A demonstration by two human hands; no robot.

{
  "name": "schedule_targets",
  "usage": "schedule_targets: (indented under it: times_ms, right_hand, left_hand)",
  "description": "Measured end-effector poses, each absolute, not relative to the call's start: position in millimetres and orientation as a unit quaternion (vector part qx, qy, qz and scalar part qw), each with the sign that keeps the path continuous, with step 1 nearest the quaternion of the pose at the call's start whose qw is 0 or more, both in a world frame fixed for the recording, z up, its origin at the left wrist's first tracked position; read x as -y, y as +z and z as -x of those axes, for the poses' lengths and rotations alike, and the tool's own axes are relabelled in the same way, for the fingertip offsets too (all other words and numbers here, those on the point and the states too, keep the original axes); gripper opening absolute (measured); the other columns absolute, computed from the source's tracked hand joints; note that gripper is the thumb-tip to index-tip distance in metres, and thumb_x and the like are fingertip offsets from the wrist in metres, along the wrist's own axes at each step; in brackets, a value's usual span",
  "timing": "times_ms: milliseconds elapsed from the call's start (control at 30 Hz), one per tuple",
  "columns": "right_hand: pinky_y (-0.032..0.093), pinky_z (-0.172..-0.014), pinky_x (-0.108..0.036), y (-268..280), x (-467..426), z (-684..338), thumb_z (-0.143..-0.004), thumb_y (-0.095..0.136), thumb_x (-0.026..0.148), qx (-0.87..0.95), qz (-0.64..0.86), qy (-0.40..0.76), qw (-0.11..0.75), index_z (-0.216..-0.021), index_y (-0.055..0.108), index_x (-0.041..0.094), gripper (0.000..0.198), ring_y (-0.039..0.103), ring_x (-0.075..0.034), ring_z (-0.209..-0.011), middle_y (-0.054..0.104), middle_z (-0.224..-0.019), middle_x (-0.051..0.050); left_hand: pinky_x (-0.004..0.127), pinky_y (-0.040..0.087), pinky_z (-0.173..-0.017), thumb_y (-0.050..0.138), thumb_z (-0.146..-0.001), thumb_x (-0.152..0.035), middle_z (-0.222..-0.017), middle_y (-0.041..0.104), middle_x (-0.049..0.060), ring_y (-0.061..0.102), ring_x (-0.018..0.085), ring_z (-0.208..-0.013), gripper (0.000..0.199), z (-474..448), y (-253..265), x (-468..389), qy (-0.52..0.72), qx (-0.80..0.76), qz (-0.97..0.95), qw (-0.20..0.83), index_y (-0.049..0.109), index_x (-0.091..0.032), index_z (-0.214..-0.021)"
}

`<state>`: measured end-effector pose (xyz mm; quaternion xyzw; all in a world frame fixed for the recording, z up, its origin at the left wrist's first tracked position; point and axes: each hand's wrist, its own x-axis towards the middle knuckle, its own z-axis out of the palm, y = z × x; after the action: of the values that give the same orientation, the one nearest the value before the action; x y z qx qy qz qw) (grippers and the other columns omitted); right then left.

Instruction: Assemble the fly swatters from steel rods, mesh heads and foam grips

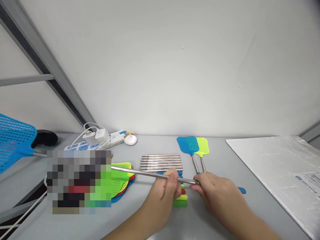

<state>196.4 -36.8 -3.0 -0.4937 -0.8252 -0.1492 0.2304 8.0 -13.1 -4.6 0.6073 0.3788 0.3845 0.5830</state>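
Note:
A fly swatter with a thin metal rod (145,172) lies across my view, its blue mesh head (15,141) at the far left. My left hand (162,196) is closed round the rod. My right hand (217,191) grips the rod's right end; a blue handle tip (242,190) shows beyond it, in line with the rod. Behind that hand lie two finished-looking swatters, one with a blue head (187,145) and one with a yellow-green head (203,146). Coloured handles (181,202) lie below my left hand, partly hidden. Several metal rods (161,162) lie in a row behind it.
Loose mesh heads (121,180) in green, yellow, red and blue are stacked at left, partly under a pixelated patch. A power strip (113,140) with cables and a white round device (130,140) sit by the wall. A white wrapped sheet (275,166) covers the right side.

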Motion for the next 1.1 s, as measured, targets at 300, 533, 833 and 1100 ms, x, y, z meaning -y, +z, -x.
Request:
schedule_targets:
  times_ms: [300,533,833,1100]
  right_hand:
    - [0.025,-0.049,-0.028,-0.7,32.1,-199.6,-0.103,0.032,0.035,0.839,0.469,-0.121,0.250,-0.081,0.056,0.021,0.036,0.053,-0.015,-0.053,0.060,-0.062,0.001]
    - [0.033,-0.051,-0.026,3.6,12.2,-247.7,-0.101,0.037,0.035,0.836,0.508,-0.073,0.193,-0.086,0.058,0.022,0.029,0.056,-0.014,-0.056,0.063,-0.068,0.000]
    - [0.047,-0.059,-0.028,1.0,0.4,-290.5,-0.097,0.044,0.042,0.810,0.555,-0.035,0.187,-0.099,0.063,0.024,0.026,0.064,-0.016,-0.067,0.070,-0.090,-0.004]
    - [0.047,-0.062,-0.029,-1.8,-3.1,-313.7,-0.098,0.044,0.043,0.800,0.570,-0.041,0.184,-0.095,0.064,0.025,0.027,0.064,-0.017,-0.071,0.068,-0.086,-0.002]
  left_hand:
    - [0.028,0.024,-0.054,0.037,-0.096,-0.057,-0.061,0.031,-0.004,0.029,0.013,-0.057,0.048,0.9,-6.7,12.6,0.394,-0.373,-0.615,0.572,0.038,-0.021,-0.065]
    - [0.024,0.020,-0.045,0.039,-0.095,-0.058,-0.055,0.024,-0.006,0.022,0.009,-0.048,0.052,25.9,6.3,-25.8,0.679,-0.326,-0.385,0.534,0.036,-0.019,-0.061]
    - [0.021,0.030,-0.043,0.036,-0.099,-0.046,-0.058,0.041,-0.006,0.030,0.007,-0.038,0.034,38.4,28.0,-46.4,0.767,-0.344,-0.287,0.460,0.047,-0.021,-0.078]
    - [0.023,0.029,-0.043,0.033,-0.097,-0.044,-0.061,0.047,-0.004,0.033,0.008,-0.040,0.034,57.4,36.1,-59.2,0.780,-0.348,-0.201,0.480,0.048,-0.020,-0.079]
